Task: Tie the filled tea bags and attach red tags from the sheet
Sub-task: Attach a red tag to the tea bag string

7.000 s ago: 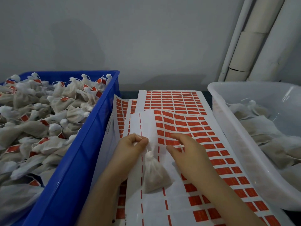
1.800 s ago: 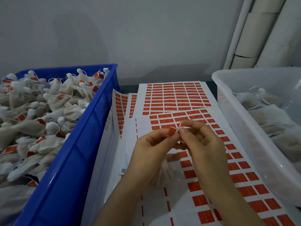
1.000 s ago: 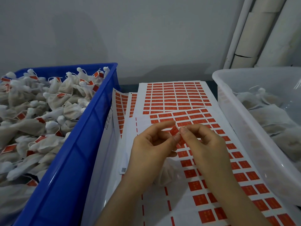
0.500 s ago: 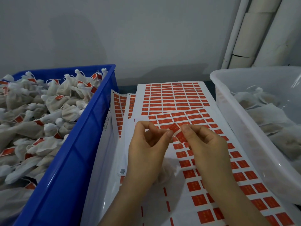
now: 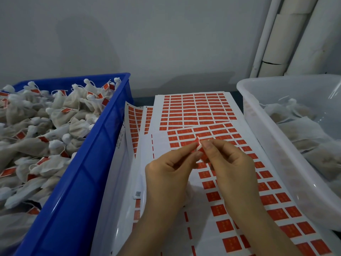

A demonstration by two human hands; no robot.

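My left hand (image 5: 167,177) and my right hand (image 5: 228,167) meet above the sheet of red tags (image 5: 239,182). Both pinch one small red tag (image 5: 197,145) between thumb and forefinger tips; the tag looks partly folded, white side showing. A filled tea bag (image 5: 191,191) lies on the sheet under my hands, mostly hidden by them. Whether its string runs into the tag I cannot tell.
A blue crate (image 5: 77,182) on the left holds several tied bags with red tags. A translucent white bin (image 5: 287,163) on the right holds untagged filled bags. More tag sheets (image 5: 195,109) lie further back. White pipes (image 5: 276,34) stand at the back right.
Seven seconds ago my hands were down at the sheet beside the bag. Since then they rose, pinching a red tag together; over the last second the fingertips shifted slightly and the tag turned.
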